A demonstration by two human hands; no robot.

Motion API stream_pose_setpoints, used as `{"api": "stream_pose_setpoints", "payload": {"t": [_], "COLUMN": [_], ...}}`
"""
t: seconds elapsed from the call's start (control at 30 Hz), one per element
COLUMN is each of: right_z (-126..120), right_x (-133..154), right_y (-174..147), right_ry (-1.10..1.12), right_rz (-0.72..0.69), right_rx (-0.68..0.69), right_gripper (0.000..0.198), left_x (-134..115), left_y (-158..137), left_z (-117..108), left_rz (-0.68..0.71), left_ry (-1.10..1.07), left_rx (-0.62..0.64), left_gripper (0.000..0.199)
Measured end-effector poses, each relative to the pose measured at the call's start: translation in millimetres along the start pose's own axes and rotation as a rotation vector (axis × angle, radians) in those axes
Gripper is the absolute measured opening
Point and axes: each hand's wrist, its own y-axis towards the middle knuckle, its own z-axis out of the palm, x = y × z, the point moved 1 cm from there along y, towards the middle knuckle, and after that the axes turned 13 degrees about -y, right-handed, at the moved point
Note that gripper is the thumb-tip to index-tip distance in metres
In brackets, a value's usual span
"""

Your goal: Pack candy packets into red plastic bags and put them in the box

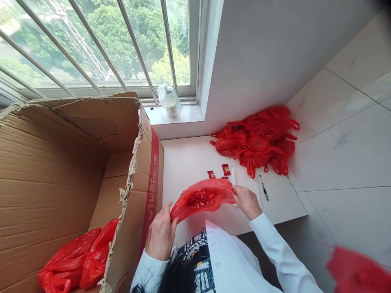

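White tabletop (186, 158), brown cardboard box (76, 179) printed "vikoi", left hand (160, 232), right hand (247, 201), both pinching opposite edges of translucent red plastic bag (218, 188)

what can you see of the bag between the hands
The bag is red, thin and slightly see-through, and looks like plastic. Its mouth is spread wide, with the left hand gripping one end and the right hand the other. Small red packets lie inside. It is over the near part of the white table; whether its underside touches down is hidden.
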Motion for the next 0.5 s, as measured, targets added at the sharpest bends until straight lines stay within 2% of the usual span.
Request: {"api": "stream_pose_setpoints", "payload": {"t": [0.07,0.17,0.23,0.37,0.43,0.5], "right_z": [0.5,-18.6,-37.1,-60.0,-61.9,-61.2], "right_x": [-11.6,-12.7,-3.6,21.1,30.1,36.9], "right_y": [-3.3,-12.8,-18.5,-20.4,-19.3,-19.9], "right_ry": [0.075,0.276,0.405,0.584,0.637,0.630], "right_rz": [0.036,-0.035,-0.102,-0.223,-0.286,-0.334], "right_rx": [0.090,0.044,0.004,-0.072,-0.071,-0.061], "right_gripper": [0.019,0.013,0.011,0.014,0.014,0.014], "left_x": [0.0,-8.6,-17.0,-25.4,-24.1,-20.4], "left_y": [-6.3,-11.6,-9.6,5.9,13.0,15.9], "left_z": [-3.2,-9.5,-12.3,-6.7,2.3,14.2], "left_rz": [-0.063,-0.099,-0.017,0.158,0.225,0.293], "left_ry": [0.119,0.117,-0.073,-0.622,-0.828,-0.890], "left_rx": [0.026,0.049,0.011,-0.101,-0.048,0.027], "left_gripper": [0.016,0.023,0.026,0.024,0.021,0.031]}}
